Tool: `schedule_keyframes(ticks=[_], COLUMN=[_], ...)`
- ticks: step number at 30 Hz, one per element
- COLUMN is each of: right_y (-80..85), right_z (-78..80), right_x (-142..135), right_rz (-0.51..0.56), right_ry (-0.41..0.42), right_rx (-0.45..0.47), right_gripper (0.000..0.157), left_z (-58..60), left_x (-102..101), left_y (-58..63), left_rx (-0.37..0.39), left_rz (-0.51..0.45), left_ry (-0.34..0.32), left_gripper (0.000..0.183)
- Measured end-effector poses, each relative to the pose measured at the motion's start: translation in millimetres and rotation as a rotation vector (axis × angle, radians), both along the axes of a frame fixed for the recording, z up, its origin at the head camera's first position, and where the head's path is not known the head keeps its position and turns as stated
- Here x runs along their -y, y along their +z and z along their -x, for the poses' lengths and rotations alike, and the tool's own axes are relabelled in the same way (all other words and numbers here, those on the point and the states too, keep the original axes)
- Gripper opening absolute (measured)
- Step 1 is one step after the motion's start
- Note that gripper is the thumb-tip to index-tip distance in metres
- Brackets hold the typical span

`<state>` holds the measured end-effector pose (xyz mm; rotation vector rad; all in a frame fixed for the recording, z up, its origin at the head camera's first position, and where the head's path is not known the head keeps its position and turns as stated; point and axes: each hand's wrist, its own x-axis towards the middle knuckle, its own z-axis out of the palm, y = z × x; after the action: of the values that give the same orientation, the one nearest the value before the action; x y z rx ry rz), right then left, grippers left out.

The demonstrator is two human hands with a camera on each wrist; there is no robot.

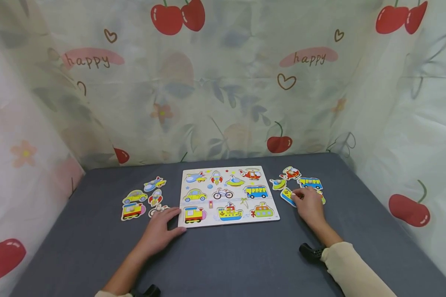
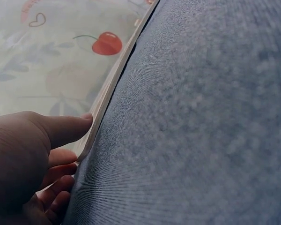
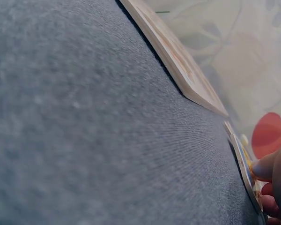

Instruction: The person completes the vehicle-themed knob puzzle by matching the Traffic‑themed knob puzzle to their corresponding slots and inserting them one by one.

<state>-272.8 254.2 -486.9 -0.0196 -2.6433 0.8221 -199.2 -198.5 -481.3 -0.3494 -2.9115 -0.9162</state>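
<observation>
A wooden puzzle board [image 1: 228, 194] with printed vehicle pictures lies in the middle of the table in the head view. My left hand [image 1: 160, 231] rests at its front left corner, the straight thumb touching the front edge and the fingers along the left side. In the left wrist view that thumb [image 2: 70, 130] meets the board's edge [image 2: 103, 101]. To the right of the board, my right hand [image 1: 310, 206] pinches a boat puzzle piece [image 1: 288, 197], which sits turned at a slant among other pieces. The right wrist view shows its thumb [image 3: 267, 166] at this piece, with the palm cut off.
Beside my right hand lie a helicopter piece [image 1: 291, 173], a flying saucer piece [image 1: 278, 184] and a bus piece [image 1: 310, 182]. Left of the board are a plane [image 1: 155, 184], car [image 1: 135, 196], rocket [image 1: 155, 198] and train piece [image 1: 132, 211]. A printed curtain [image 1: 223, 90] surrounds the table.
</observation>
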Motion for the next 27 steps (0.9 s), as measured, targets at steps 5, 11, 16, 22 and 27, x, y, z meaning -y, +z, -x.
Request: schedule_keyframes(ticks=[5,11,16,22,27], right_y=[0.5,0.3,0.6,1.7,1.3], right_z=[-3.0,-5.7,-8.6,-11.0,-13.1], right_x=[1.7,5.7,10.0,15.3,21.5], right_rz=[-0.001,-0.002,-0.005,0.017,0.024], right_ry=[0.011,0.018,0.014,0.039,0.044], right_rx=[-0.022,-0.026,-0.009,0.002,-0.010], right_gripper=[0.016,0.016,0.016,0.017,0.015], left_z=[-0.5,-1.7,-1.9,-1.9,-1.6], left_x=[-0.6,-1.1,-0.5,1.1,0.7], left_y=[0.9,1.8,1.3,-1.3,-2.1], left_rx=[-0.002,-0.009,-0.024,-0.027,-0.011], left_rz=[0.000,-0.003,-0.011,-0.023,-0.026], left_ry=[0.004,0.003,-0.006,-0.003,0.006], left_gripper=[0.057,0.056,0.055,0.054,0.054])
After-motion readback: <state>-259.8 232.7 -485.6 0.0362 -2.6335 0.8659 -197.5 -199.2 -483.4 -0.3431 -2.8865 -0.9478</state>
